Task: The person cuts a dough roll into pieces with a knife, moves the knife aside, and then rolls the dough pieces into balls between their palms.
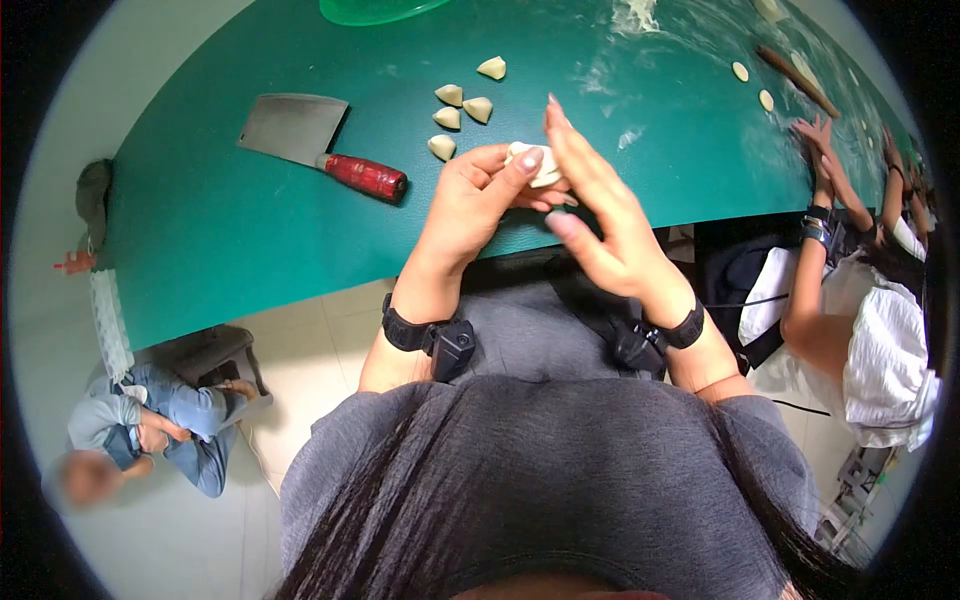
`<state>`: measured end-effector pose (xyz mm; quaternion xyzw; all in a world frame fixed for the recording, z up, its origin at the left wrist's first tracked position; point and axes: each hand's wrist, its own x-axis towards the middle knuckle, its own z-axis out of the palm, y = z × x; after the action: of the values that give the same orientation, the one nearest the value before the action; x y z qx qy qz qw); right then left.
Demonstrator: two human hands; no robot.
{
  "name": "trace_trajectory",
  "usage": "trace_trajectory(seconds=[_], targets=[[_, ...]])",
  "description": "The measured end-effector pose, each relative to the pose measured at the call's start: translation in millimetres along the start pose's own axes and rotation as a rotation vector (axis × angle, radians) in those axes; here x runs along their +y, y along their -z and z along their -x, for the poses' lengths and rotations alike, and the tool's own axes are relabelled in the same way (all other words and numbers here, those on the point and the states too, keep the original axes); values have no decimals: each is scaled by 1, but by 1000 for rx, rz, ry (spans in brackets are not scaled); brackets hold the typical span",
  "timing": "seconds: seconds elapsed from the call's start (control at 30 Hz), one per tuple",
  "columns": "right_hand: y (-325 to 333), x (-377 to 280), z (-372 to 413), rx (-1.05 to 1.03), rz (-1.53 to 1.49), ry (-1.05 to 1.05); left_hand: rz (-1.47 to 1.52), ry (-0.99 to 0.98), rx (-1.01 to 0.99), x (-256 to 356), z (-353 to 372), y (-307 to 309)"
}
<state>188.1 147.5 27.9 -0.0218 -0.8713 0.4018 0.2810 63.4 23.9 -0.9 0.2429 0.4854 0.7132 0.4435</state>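
My left hand (pixel 470 198) pinches a pale, flattened piece of dough (pixel 547 172) between thumb and fingers, just above the table's near side. Beside it, my right hand (pixel 608 205) is open, fingers stretched and thumb apart, its finger edge right at the dough. Several small cut dough pieces (pixel 478 109) lie on the green table (pixel 400 230) just beyond my left hand. To the left rests a cleaver (pixel 298 128) with a broad blade and a worn red handle pointing toward my left hand.
Flour (pixel 635 15) dusts the far table. At the right lie a rolling pin (pixel 797 80) and flat dough rounds (pixel 766 100), near a co-worker's hands (pixel 822 145). A green bowl-like rim (pixel 385 10) shows at the top. Another person (pixel 150 420) sits at lower left.
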Motion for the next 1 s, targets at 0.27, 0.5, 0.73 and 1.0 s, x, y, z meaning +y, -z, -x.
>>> trace_trajectory(seconds=[0.27, 0.5, 0.73, 1.0], targets=[[-9, 2, 5, 53, -840, -580, 129, 20, -68, 1, 2, 1], [-11, -7, 2, -5, -733, -688, 12, -80, -101, -5, 2, -1], [-14, 3, -4, 132, -431, -373, -91, -64, -43, -5, 2, 1], [10, 13, -15, 19, 169, 182, -34, -25, -81, -5, -5, 5]])
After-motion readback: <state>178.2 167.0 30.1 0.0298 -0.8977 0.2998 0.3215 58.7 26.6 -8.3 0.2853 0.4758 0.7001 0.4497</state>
